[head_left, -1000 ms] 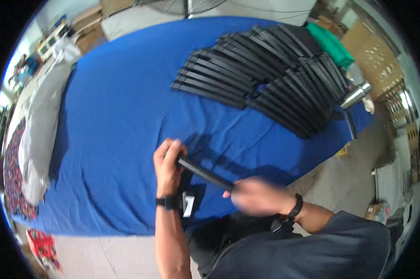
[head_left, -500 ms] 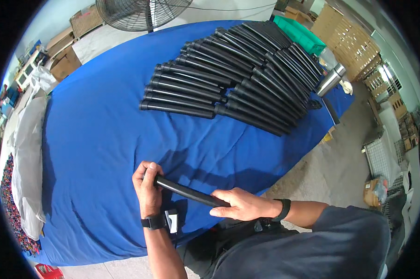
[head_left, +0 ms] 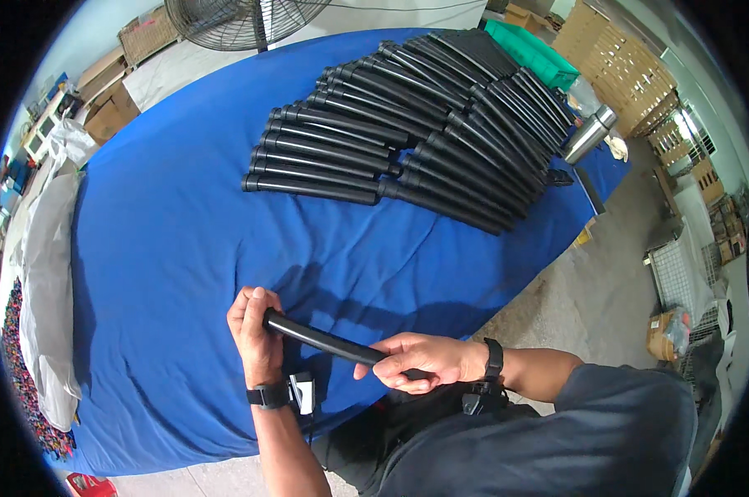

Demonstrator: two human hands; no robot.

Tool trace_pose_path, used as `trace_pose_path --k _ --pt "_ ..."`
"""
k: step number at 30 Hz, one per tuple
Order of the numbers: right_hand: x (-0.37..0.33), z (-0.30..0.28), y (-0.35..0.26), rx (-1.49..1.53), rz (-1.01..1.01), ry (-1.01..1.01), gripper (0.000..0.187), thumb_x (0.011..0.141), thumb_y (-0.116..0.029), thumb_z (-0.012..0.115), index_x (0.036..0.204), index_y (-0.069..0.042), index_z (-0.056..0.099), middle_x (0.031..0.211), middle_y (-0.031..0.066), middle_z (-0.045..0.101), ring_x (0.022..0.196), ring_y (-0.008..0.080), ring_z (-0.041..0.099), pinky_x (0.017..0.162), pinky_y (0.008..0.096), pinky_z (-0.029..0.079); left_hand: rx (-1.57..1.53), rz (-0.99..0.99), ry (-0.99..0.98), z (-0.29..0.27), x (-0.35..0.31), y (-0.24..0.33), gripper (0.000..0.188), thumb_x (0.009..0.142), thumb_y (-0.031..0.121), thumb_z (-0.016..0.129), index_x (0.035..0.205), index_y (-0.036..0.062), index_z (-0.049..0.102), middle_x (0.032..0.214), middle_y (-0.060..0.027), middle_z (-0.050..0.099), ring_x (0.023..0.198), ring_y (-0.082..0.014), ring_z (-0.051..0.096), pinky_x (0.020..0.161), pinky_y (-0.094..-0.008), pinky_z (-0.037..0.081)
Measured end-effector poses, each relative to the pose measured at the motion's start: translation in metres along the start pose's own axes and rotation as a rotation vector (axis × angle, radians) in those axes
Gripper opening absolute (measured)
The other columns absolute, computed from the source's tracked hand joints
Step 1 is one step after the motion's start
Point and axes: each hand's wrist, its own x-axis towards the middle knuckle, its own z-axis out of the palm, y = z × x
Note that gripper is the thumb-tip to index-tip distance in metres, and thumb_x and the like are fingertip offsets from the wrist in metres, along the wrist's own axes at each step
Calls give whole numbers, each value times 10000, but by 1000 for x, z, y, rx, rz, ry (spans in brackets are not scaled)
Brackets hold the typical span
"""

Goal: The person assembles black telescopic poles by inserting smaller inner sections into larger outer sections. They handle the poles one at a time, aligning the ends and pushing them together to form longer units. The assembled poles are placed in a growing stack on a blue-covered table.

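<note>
Over the near part of the blue-covered table, I hold a black tube [head_left: 321, 339] at a slant between both hands. My left hand [head_left: 255, 327] is closed around its upper left end, covering that tip. Toward the other end, my right hand [head_left: 424, 359] wraps the tube with fingers and thumb, and a dark tip shows past the fingers. Farther back lie many similar black tubes [head_left: 316, 189], side by side in overlapping rows. Just beside my left wrist is a small white and dark object [head_left: 305, 393], whose kind I cannot make out.
The blue cloth [head_left: 159, 273] covers the table. A steel flask [head_left: 591, 134] and a green bin [head_left: 532, 55] stand at the far right. Along the left edge lies a white sack [head_left: 51, 306] by a multicoloured heap [head_left: 31, 389]. A fan [head_left: 246, 18] stands behind.
My right hand has turned and shifted its grip, its fingers now curling farther around the tube. My left hand and the tube sit slightly farther left; the whole view has shifted a little.
</note>
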Motion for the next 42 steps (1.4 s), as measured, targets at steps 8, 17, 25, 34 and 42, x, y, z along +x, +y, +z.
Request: trace_pose_path --k 8,17,25,34,42 --pt "-8 10 -5 -603 -182 215 294 1024 -293 644 1152 -30 617 731 -21 539 482 42 461 396 219 346 46 -76 49 16 -4 12 298 1011 300 652 801 101 582 720 -7 596 535 -49 446 431 -220 321" --pt "-4 1 -4 153 19 -91 364 1043 -290 600 1274 -8 597 783 16 591 458 32 448 375 188 348 -31 27 28 8 0 2 272 1021 269 633 815 97 581 726 -9 586 542 -49 435 443 -215 319" --pt "-10 14 -3 31 -31 50 353 1034 -268 629 1264 -8 564 784 24 604 468 52 487 378 200 356 -39 -34 -25 2 -1 4 259 1028 242 603 835 69 583 757 -33 577 660 -100 479 614 -255 384" --pt "-8 15 1 -387 -140 167 315 1016 -322 656 1142 -42 586 761 21 582 508 65 523 396 212 386 30 -51 -19 2 -3 5 276 1025 259 606 822 74 578 752 -35 575 661 -102 479 619 -266 391" --pt "-3 3 9 -1103 -430 331 292 1026 -319 638 1079 -37 590 803 39 622 485 78 518 392 228 349 51 -62 21 7 -2 6 290 1033 269 590 823 68 584 757 -36 579 651 -103 477 581 -264 383"
